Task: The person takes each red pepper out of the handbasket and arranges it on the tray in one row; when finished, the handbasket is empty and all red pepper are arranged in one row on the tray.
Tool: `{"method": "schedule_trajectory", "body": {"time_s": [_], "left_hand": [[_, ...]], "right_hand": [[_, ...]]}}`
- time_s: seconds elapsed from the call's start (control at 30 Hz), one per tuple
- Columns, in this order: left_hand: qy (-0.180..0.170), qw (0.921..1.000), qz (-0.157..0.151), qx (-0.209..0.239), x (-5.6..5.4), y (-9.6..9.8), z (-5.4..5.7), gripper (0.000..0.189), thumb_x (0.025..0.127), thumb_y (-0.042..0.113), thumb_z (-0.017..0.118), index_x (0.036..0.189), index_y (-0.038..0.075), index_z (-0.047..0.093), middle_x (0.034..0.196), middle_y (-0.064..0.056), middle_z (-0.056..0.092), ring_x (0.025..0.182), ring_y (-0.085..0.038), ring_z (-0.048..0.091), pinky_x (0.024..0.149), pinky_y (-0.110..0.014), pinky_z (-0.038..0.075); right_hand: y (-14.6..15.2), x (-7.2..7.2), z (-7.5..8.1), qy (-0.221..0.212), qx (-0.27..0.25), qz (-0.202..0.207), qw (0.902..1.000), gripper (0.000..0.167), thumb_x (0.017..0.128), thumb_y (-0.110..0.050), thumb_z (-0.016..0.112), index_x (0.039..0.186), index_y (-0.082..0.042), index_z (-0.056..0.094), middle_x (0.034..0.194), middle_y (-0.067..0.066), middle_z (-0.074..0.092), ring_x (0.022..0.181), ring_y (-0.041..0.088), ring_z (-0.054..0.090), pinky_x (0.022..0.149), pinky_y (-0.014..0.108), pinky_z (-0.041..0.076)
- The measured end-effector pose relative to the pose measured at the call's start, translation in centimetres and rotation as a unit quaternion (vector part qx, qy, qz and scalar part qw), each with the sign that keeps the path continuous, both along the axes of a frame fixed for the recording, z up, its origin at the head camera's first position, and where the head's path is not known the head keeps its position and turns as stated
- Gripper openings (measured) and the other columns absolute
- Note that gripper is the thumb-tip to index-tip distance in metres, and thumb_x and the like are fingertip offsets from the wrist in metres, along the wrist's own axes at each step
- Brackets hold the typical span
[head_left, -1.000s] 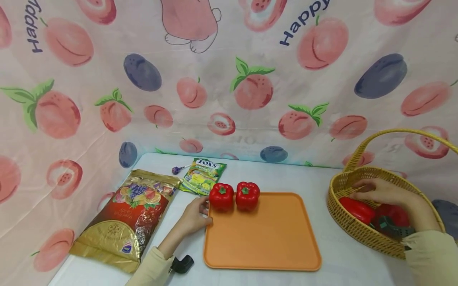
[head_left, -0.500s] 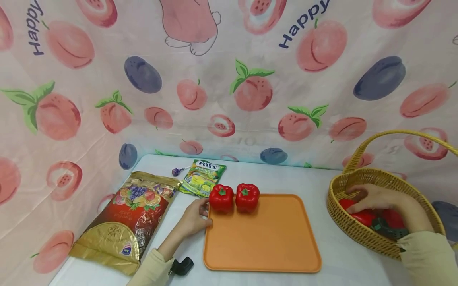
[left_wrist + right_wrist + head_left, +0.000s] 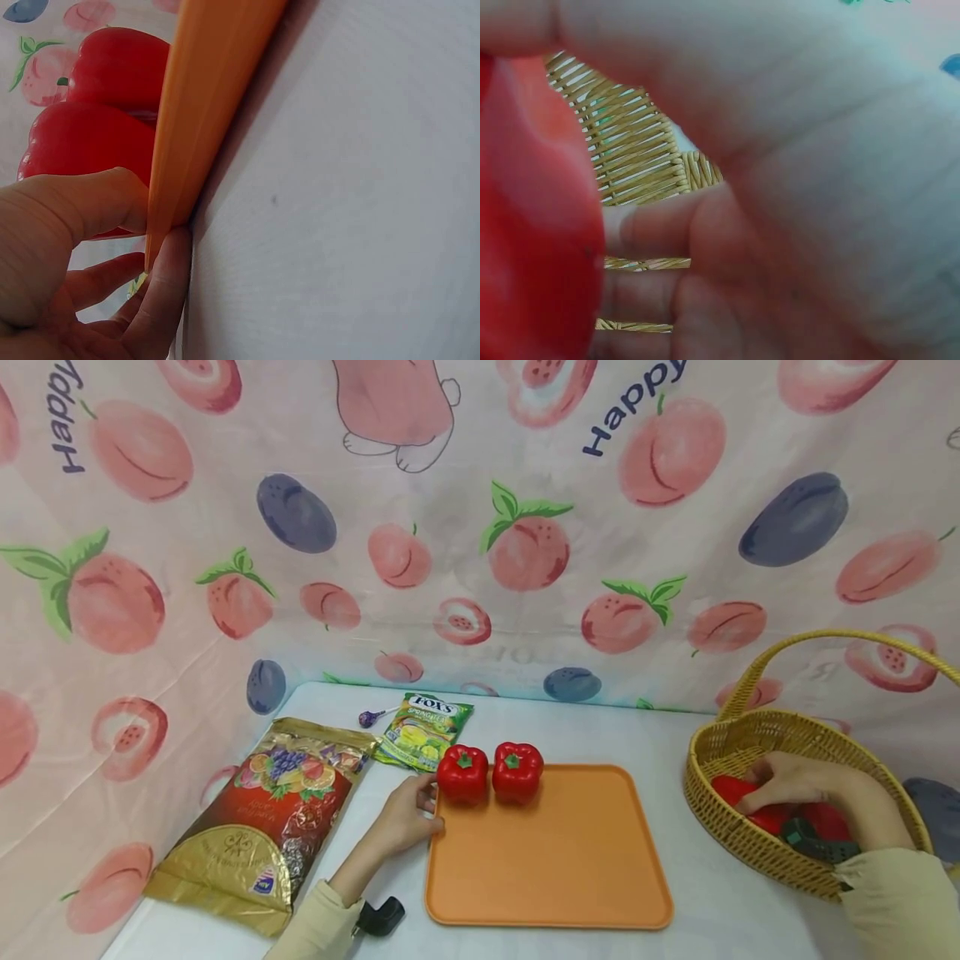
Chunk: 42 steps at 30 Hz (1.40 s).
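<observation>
our left hand (image 3: 407, 818) pinches the orange tray (image 3: 551, 864), maybe to keep it still, with two red peppers (image 3: 463, 777) at its back corner. our right hand (image 3: 802, 777) curls its fingers round another red pepper (image 3: 540, 225) in the basket (image 3: 718, 817). we read "fox's spring tea" on the green bag (image 3: 423, 732), "happy" on the cloth (image 3: 465, 552).

White bench (image 3: 615, 735) here, the orange tray (image 3: 570, 870) flat mid-front! Red-and-gold candy bag (image 3: 270, 818) lying left, green Fox's packet (image 3: 423, 732) behind, lollipop (image 3: 367, 719) right by it, and the wicker basket (image 3: 731, 831) standing well right!
</observation>
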<state>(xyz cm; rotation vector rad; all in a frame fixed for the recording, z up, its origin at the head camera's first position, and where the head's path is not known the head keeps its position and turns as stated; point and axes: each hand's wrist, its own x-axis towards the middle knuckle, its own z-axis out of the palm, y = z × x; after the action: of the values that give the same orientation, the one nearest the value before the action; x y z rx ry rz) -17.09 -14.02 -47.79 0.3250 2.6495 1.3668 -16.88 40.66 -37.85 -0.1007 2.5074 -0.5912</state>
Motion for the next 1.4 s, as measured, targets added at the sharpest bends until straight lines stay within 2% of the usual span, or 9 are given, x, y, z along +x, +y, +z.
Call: {"method": "schedule_trajectory", "body": {"time_s": [0.2, 0.43, 0.57, 0.8, 1.17, 1.3, 1.4], "left_hand": [[-0.004, 1.0, -0.003, 0.0, -0.05, 0.05, -0.01, 0.066, 0.07, -0.001, 0.079, 0.131, -0.004, 0.055, 0.103, -0.009, 0.058, 0.084, -0.017, 0.059, 0.071, -0.029, 0.053], [-0.015, 0.9999, 0.001, 0.002, 0.01, -0.05, 0.06, 0.064, 0.071, -0.001, 0.08, 0.131, -0.003, 0.056, 0.104, -0.009, 0.058, 0.085, -0.018, 0.059, 0.072, -0.03, 0.054], [-0.011, 0.9999, -0.005, 0.003, -0.06, -0.05, 0.06, 0.065, 0.071, -0.002, 0.08, 0.131, -0.003, 0.056, 0.104, -0.01, 0.058, 0.085, -0.018, 0.059, 0.072, -0.029, 0.054], [-0.006, 0.9999, -0.008, 0.003, -0.14, -0.04, 0.19, 0.065, 0.071, -0.001, 0.08, 0.131, -0.004, 0.056, 0.104, -0.01, 0.058, 0.084, -0.018, 0.059, 0.072, -0.03, 0.054], [-0.009, 0.9999, -0.011, 0.0, -0.06, -0.08, 0.17, 0.064, 0.071, -0.001, 0.079, 0.131, -0.004, 0.056, 0.105, -0.01, 0.057, 0.084, -0.018, 0.058, 0.072, -0.03, 0.054], [-0.01, 0.9999, -0.011, 0.0, -0.08, -0.1, 0.18, 0.064, 0.071, 0.0, 0.08, 0.131, -0.003, 0.056, 0.105, -0.01, 0.057, 0.085, -0.018, 0.059, 0.073, -0.03, 0.055], [-0.01, 0.9999, -0.011, 0.0, -0.11, -0.11, 0.19, 0.064, 0.071, 0.0, 0.08, 0.131, -0.003, 0.056, 0.105, -0.01, 0.058, 0.085, -0.018, 0.059, 0.073, -0.031, 0.055]], "right_hand": [[-0.11, -0.21, 0.16, 0.009, -0.026, -0.006, 0.9996, 0.077, 0.086, -0.04, 0.069, 0.126, 0.021, 0.045, 0.115, 0.025, 0.057, 0.1, 0.03, 0.058, 0.08, 0.044, 0.054], [-0.21, -0.12, 0.2, 0.028, -0.067, -0.04, 0.9966, 0.073, 0.088, -0.038, 0.068, 0.128, 0.018, 0.042, 0.113, 0.021, 0.055, 0.094, 0.025, 0.057, 0.071, 0.038, 0.056], [-0.12, 0.02, 0.29, 0.016, -0.084, -0.058, 0.9946, 0.07, 0.089, -0.037, 0.068, 0.129, 0.015, 0.043, 0.112, 0.019, 0.056, 0.093, 0.024, 0.058, 0.071, 0.039, 0.057], [-0.06, 0.05, 0.54, 0.0, -0.129, -0.074, 0.9889, 0.075, 0.091, -0.033, 0.067, 0.136, 0.018, 0.035, 0.107, 0.015, 0.061, 0.086, 0.024, 0.062, 0.071, 0.041, 0.058], [-0.24, 0.3, 0.72, 0.03, -0.114, -0.069, 0.9906, 0.073, 0.09, -0.034, 0.066, 0.136, 0.016, 0.04, 0.105, 0.013, 0.063, 0.085, 0.022, 0.06, 0.069, 0.039, 0.056], [-0.18, 0.32, 0.83, 0.046, -0.106, -0.057, 0.9917, 0.069, 0.091, -0.035, 0.065, 0.136, 0.013, 0.042, 0.11, 0.016, 0.062, 0.09, 0.024, 0.059, 0.07, 0.039, 0.055], [-0.27, 0.34, 0.99, 0.075, -0.093, -0.038, 0.9921, 0.063, 0.091, -0.035, 0.066, 0.133, 0.009, 0.047, 0.111, 0.015, 0.061, 0.092, 0.024, 0.057, 0.069, 0.037, 0.053]]}}
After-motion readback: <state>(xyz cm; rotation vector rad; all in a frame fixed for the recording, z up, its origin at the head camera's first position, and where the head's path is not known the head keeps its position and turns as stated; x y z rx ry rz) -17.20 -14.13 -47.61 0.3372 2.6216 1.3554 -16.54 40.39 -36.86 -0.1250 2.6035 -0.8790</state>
